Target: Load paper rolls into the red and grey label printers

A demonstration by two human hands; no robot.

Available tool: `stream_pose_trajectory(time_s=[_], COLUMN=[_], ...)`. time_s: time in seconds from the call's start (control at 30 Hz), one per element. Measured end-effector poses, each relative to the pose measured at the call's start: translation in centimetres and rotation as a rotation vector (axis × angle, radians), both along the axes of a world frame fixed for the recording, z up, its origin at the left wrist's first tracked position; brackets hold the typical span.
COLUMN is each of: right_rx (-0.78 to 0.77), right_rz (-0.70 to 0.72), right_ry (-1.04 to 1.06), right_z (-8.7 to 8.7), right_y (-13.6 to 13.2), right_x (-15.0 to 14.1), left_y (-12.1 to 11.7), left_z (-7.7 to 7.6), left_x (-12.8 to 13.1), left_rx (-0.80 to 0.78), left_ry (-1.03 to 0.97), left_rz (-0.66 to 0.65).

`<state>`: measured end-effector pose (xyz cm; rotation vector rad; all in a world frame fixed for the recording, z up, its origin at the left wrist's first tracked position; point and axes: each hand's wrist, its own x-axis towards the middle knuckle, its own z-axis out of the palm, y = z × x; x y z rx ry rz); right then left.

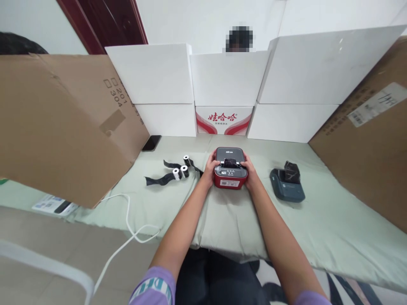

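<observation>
A red and black label printer (pixel 231 183) sits in the middle of the cloth-covered table, with a strip of black paper showing at the slot in its top. My left hand (pixel 210 167) grips its left side, thumb over the upper edge. On the opposite side my right hand (pixel 250 170) grips it the same way. Left of the printer lie several small rolls (pixel 184 171) with white ends and black tape unwound from them. A dark blue label printer (pixel 288 190) rests to the right, black marbled paper sticking up out of it.
White boxes (pixel 162 74) are stacked along the back. Brown cardboard panels (pixel 63 127) (pixel 369 140) stand at both sides. A phone (pixel 151 143) lies at the back left. A white cable (pixel 129 212) hangs over the front edge. Behind the boxes is a person (pixel 240 40).
</observation>
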<state>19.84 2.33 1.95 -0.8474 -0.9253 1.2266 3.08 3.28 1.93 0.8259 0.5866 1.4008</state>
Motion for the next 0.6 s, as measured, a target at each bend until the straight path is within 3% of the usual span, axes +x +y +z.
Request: stream_pose_trajectory(time_s=[0.6], right_rx=[-0.004], right_rz=[0.018], right_ry=[0.018], right_z=[-0.59], right_y=[0.24], right_x=[0.19], left_y=[-0.31], left_z=[0.97], left_x=[-0.64], left_rx=[-0.072], left_ry=[0.016], left_rz=[-0.069])
